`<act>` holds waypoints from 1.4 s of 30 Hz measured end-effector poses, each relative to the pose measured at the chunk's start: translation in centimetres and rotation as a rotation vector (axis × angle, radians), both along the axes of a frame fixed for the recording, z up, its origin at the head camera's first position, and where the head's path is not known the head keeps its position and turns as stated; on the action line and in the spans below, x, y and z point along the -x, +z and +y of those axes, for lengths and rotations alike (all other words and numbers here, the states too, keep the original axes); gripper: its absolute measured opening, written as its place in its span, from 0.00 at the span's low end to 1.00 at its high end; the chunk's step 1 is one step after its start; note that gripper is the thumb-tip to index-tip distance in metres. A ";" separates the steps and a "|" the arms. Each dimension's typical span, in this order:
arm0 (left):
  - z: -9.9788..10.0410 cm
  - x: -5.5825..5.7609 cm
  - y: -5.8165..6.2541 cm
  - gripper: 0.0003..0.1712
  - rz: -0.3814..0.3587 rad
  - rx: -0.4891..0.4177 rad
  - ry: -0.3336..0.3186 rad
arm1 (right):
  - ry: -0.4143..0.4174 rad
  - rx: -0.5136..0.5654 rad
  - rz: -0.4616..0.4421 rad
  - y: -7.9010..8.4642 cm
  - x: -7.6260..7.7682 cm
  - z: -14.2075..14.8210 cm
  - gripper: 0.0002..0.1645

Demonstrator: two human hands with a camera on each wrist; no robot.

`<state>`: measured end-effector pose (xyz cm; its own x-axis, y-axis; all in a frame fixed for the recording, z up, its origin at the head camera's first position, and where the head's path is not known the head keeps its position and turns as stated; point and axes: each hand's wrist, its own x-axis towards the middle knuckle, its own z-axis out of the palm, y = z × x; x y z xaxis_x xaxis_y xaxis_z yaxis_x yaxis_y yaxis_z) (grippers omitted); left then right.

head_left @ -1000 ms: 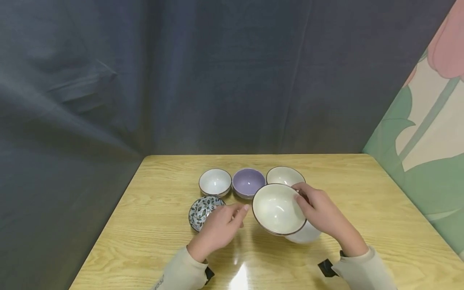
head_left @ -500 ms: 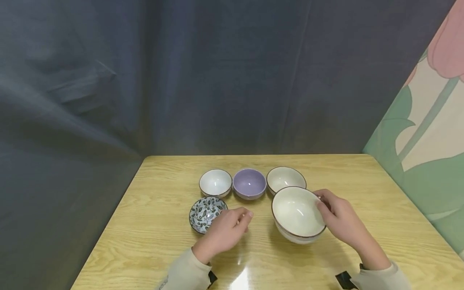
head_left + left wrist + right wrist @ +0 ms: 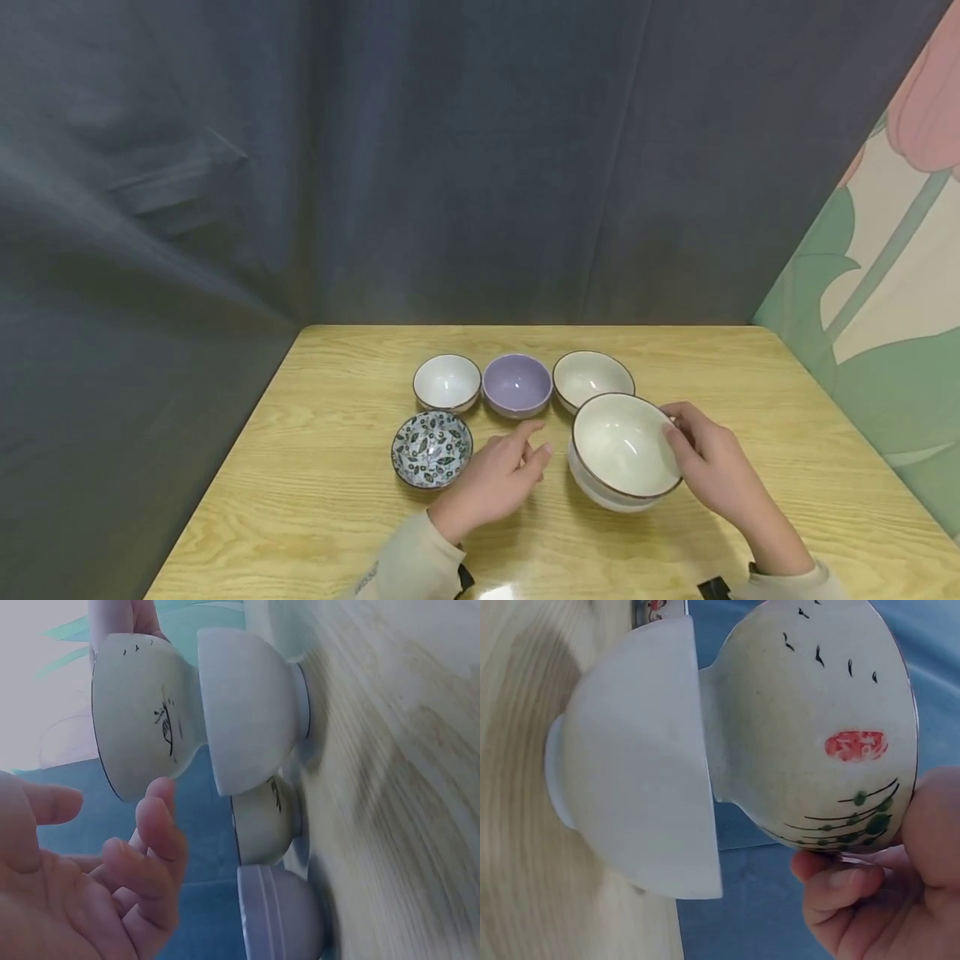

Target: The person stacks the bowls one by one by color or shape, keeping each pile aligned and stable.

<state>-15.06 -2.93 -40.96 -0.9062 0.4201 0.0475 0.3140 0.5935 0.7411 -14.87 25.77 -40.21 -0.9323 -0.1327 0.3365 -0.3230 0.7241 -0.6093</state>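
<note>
My right hand (image 3: 712, 462) grips the rim of a cream bowl (image 3: 627, 442) with a brown edge. In the right wrist view its outside shows a red seal and green painted plants. Directly beneath it a plain white bowl (image 3: 637, 765) stands on the table, and the cream bowl's foot is at that bowl's mouth; whether they touch I cannot tell. My left hand (image 3: 495, 475), holding nothing, hovers left of the two bowls with fingers loosely bent. Beside its wrist lies a bowl with a dark leaf pattern (image 3: 432, 450).
Along the back of the wooden table (image 3: 300, 517) stand a small white bowl (image 3: 447, 383), a purple bowl (image 3: 517, 385) and another cream bowl (image 3: 592, 379). A dark curtain (image 3: 480, 167) hangs behind, and a flower-painted wall (image 3: 900, 333) rises at the right.
The cream bowl in my right hand has moved right and slightly down, over the plain white bowl. My left hand has shifted right, its fingers now more spread.
</note>
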 end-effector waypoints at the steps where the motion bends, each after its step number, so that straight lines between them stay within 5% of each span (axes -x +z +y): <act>1: 0.2 0.1 -0.1 0.33 -0.012 -0.015 0.000 | -0.005 0.000 -0.007 0.0 0.0 0.1 0.14; 6: 1.4 0.3 -0.4 0.33 -0.057 -0.049 -0.010 | -0.031 0.006 -0.049 -0.5 -0.4 0.2 0.15; 42: 4.0 1.0 -1.4 0.32 0.022 0.010 -0.028 | -0.072 0.004 -0.017 -2.9 -0.1 0.0 0.13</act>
<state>-16.04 1.03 -42.39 -0.8930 0.4456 0.0630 0.3467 0.5917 0.7278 -14.81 25.73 -43.13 -0.9450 -0.0638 0.3206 -0.2596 0.7426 -0.6174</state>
